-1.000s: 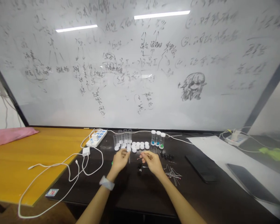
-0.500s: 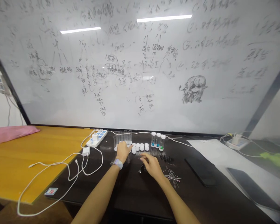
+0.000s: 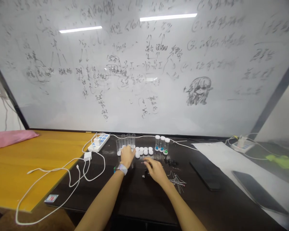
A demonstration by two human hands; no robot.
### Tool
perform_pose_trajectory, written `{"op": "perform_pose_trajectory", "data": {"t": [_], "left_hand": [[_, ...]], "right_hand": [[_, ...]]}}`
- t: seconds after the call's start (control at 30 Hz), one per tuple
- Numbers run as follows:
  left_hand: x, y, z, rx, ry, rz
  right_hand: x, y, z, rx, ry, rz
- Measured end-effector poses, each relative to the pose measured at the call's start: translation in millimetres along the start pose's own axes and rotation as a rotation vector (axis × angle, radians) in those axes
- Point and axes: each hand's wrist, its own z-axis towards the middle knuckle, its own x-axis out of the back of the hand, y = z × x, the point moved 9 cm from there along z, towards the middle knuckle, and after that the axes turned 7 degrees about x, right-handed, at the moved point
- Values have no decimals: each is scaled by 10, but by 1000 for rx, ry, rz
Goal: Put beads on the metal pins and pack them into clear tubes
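Observation:
My left hand (image 3: 127, 156) is at the front of a group of clear tubes (image 3: 118, 147). Its thumb points toward the white caps; the other fingers are hidden behind the hand, so any grip cannot be seen. Several white round caps (image 3: 145, 152) lie in rows between my hands. My right hand (image 3: 155, 168) is closed in a pinch just in front of the caps. Something small and thin shows at its fingertips, too small to name. A small black item (image 3: 146, 171) lies beside the right fingers. Blue and green bits (image 3: 114, 170) show beside my left wrist.
Three capped tubes (image 3: 162, 143) with blue or green contents stand at the back. Small black pieces (image 3: 170, 162) and thin metal pins (image 3: 177, 182) lie right of my right hand. Farther right are two dark flat devices, one a phone (image 3: 258, 192). White cables and a power strip (image 3: 99, 143) lie left.
The view has shifted slightly. My hands stay in nearly the same places. Blue and green bits by my left wrist show more clearly now.

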Motion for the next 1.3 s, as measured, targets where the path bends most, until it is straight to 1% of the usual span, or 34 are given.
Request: {"op": "perform_pose_trajectory", "data": {"t": [0.07, 0.17, 0.2, 0.27, 0.33, 0.37, 0.4, 0.5, 0.57, 0.7, 0.8, 0.9, 1.0, 1.17, 1.3], "left_hand": [[109, 5, -70, -6, 8, -8], [369, -39, -236, -24, 80, -93], [436, -68, -303, -37, 86, -152], [496, -126, -442, -88, 39, -354], [453, -190, -579, -141, -74, -597], [406, -230, -643, -154, -134, -704], [361, -291, -697, -146, -168, -793], [196, -411, -838, -161, -277, -937], [134, -449, -904, -205, -305, -949], [163, -447, -971, -337, -234, -847], [205, -422, -986, -365, -178, -806], [209, -359, -1018, -383, -175, -793], [178, -313, -1042, -383, -186, -789], [166, -339, -1016, -365, -138, -793], [203, -370, -1003, -362, -106, -792]], "right_hand": [[10, -1, 6, 6, 9, 3], [-1, 19, 8, -5, -8, 18], [-7, 37, 6, -16, -14, 27], [-19, 103, -6, -53, -18, 58], [-32, 205, -25, -114, -11, 93], [-37, 261, -35, -149, -5, 110], [-40, 315, -45, -185, 6, 132], [-23, 416, -54, -266, 72, 270], [12, 433, -43, -298, 143, 417], [139, 438, -35, -345, 306, 657], [217, 432, -50, -364, 393, 746], [233, 405, -67, -370, 443, 796], [179, 365, -79, -384, 455, 822], [57, 299, -64, -372, 399, 809], [91, 269, -46, -328, 351, 732]]}}
